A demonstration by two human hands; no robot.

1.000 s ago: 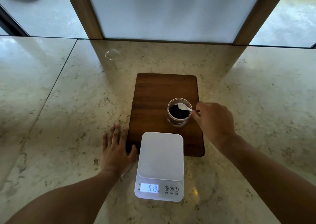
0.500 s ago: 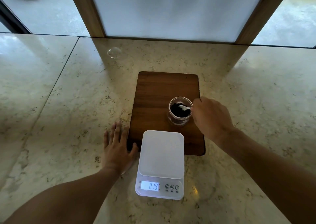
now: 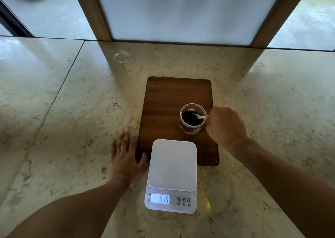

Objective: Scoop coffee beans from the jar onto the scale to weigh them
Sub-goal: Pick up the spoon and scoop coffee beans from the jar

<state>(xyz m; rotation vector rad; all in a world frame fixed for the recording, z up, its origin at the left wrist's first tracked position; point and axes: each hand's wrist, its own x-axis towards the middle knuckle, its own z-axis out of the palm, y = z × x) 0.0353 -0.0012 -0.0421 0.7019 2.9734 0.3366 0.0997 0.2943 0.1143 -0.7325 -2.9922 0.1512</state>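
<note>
While my right hand [image 3: 223,126] is closed around the handle of a small white spoon [image 3: 198,116], the spoon lies nearly level, its long axis running left to right, with the bowl pointing left into the beans [image 3: 190,119] and the handle end reaching out over the right rim into my grip. The jar [image 3: 192,119] stands upright and uncovered on the right half of the wooden board [image 3: 168,103], just left of my right hand and just beyond the far right corner of the scale [image 3: 172,165]. The scale's white plate carries nothing, and its lit display [image 3: 160,199] at the near end reads 0.19. My left hand [image 3: 125,160] lies flat and released on the bench [image 3: 63,119], fingers spread and pointing away from me, holding nothing; its thumb touches the board's near left corner, just beside the scale.
</note>
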